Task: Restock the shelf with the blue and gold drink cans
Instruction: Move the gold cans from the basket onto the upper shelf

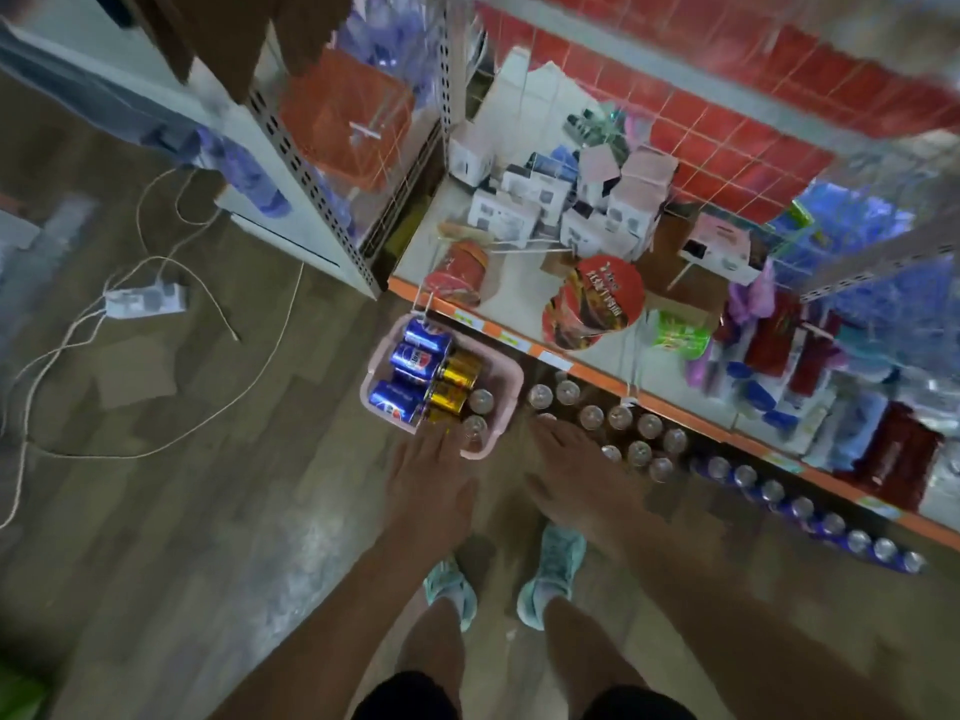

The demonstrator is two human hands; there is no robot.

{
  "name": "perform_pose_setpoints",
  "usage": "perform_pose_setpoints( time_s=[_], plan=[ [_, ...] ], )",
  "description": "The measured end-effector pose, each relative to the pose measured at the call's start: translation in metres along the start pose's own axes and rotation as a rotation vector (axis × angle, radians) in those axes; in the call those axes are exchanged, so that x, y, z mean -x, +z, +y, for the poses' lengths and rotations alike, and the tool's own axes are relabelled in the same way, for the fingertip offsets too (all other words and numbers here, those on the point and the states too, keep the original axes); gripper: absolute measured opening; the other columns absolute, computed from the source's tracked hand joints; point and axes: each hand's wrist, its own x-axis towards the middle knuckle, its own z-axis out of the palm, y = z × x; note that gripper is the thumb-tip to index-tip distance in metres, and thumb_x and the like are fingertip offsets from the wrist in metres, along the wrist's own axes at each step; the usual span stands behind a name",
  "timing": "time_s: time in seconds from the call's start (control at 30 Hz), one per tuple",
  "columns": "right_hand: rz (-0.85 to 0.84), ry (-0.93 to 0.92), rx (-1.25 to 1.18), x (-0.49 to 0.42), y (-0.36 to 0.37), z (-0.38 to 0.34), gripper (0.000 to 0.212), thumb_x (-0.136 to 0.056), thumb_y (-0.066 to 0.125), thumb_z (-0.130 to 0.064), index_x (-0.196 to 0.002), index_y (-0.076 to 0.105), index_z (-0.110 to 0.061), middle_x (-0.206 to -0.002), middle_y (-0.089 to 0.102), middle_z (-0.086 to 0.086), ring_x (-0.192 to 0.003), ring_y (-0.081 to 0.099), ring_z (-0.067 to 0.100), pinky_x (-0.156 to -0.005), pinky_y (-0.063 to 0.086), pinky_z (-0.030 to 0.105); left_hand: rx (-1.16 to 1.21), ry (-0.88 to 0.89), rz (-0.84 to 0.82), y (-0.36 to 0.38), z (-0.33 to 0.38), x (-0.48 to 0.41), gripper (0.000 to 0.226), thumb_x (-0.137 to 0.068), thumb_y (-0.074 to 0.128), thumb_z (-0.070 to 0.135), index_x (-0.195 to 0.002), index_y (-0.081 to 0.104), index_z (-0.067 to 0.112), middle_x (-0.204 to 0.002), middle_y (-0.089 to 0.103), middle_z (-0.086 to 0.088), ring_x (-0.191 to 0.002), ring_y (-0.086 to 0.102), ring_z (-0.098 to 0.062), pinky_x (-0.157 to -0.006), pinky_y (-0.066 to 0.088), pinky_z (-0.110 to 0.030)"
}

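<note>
3 blue cans [415,358] in basket [514,381], L hand [434,475] at rim.

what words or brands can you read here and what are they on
"pepsi", blurred but legible, on the blue cans in the pink basket.
White Chinese characters on the red noodle bowl lid: too blurred to read.
Shelf-edge price tags: too blurred.
Gold cans: nothing readable.

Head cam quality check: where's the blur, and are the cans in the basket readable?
Head view: the blue cans and gold cans in the pink basket are fairly sharp, with logos legible. The left hand and right hand are smeared. The top right shelving is heavily blurred. The cans on the lower shelf are in dim shadow under the orange shelf edge.
</note>
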Motion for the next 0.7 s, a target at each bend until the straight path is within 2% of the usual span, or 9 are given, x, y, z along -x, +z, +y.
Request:
perform_pose_setpoints(
  time_s=[0.07,0.17,0.3,0.4,0.47,0.57,0.63,0.7],
  plan=[
    [-0.002,0.003,-0.023,-0.029,0.033,0.006,0.061,-0.096,0.057,-0.036,-0.148,0.032,-0.016,-0.151,0.037,0.004,-0.137,0.04,0.029,-0.103,0.039,0.039,-0.003,0.005,0.02,0.03,-0.018,-0.018,0.067,-0.075,0.081,0.028,-0.134,0.052,0.012,-0.137,0.058,-0.011,-0.126,0.056,-0.034,-0.101,0.047,-0.047],
    [-0.003,0.01,-0.071,-0.077,0.095,0.029,0.065,-0.097,0.057,-0.036,-0.153,0.03,-0.019,-0.155,0.037,0.002,-0.141,0.037,0.025,-0.111,0.038,0.04,-0.009,-0.005,0.043,0.095,-0.049,-0.046,0.067,-0.074,0.084,0.03,-0.132,0.055,0.013,-0.135,0.06,-0.008,-0.125,0.058,-0.031,-0.1,0.048,-0.043],
    [0.017,-0.004,-0.073,-0.141,0.193,0.074,0.064,-0.095,0.059,-0.04,-0.151,0.034,-0.022,-0.151,0.041,0.0,-0.139,0.038,0.024,-0.106,0.043,0.041,-0.01,-0.004,0.01,0.201,-0.1,-0.079,0.066,-0.082,0.076,0.033,-0.139,0.05,0.014,-0.14,0.054,-0.005,-0.128,0.051,-0.027,-0.104,0.042,-0.04],
    [0.002,-0.046,-0.056,-0.185,0.253,0.112,0.064,-0.094,0.06,-0.041,-0.15,0.035,-0.021,-0.148,0.042,0.0,-0.136,0.041,0.024,-0.102,0.046,0.042,-0.047,0.023,-0.038,0.277,-0.134,-0.104,0.065,-0.077,0.08,0.029,-0.134,0.056,0.011,-0.135,0.057,-0.008,-0.122,0.054,-0.03,-0.101,0.038,-0.038],
    [0.007,-0.104,-0.028,-0.212,0.282,0.133,0.059,-0.094,0.06,-0.04,-0.144,0.038,-0.021,-0.143,0.046,0.001,-0.129,0.048,0.026,-0.094,0.052,0.044,-0.1,0.06,-0.043,0.321,-0.154,-0.119,0.068,-0.071,0.085,0.024,-0.132,0.06,0.006,-0.134,0.06,-0.014,-0.124,0.056,-0.035,-0.104,0.039,-0.041],
    [0.054,-0.198,-0.014,-0.252,0.309,0.155,0.059,-0.095,0.063,-0.035,-0.145,0.04,-0.017,-0.141,0.051,0.003,-0.128,0.05,0.023,-0.101,0.047,0.036,-0.157,0.099,-0.024,0.364,-0.175,-0.143,0.072,-0.068,0.086,0.021,-0.133,0.06,0.006,-0.141,0.058,-0.016,-0.133,0.052,-0.038,-0.11,0.042,-0.05],
    [0.111,-0.248,0.026,-0.281,0.318,0.163,0.059,-0.094,0.065,-0.033,-0.145,0.041,-0.015,-0.14,0.052,0.004,-0.127,0.05,0.023,-0.102,0.046,0.034,-0.227,0.144,0.026,0.385,-0.186,-0.157,0.076,-0.063,0.088,0.023,-0.133,0.061,0.006,-0.141,0.058,-0.015,-0.133,0.052,-0.037,-0.112,0.037,-0.048],
    [0.149,-0.266,0.059,-0.307,0.323,0.169,0.059,-0.092,0.067,-0.03,-0.143,0.043,-0.013,-0.14,0.05,0.006,-0.127,0.049,0.025,-0.099,0.051,0.038,-0.298,0.211,0.093,0.398,-0.191,-0.171,0.072,-0.067,0.084,0.03,-0.131,0.063,0.004,-0.137,0.061,-0.016,-0.13,0.053,-0.039,-0.115,0.03,-0.044]
  ],
)
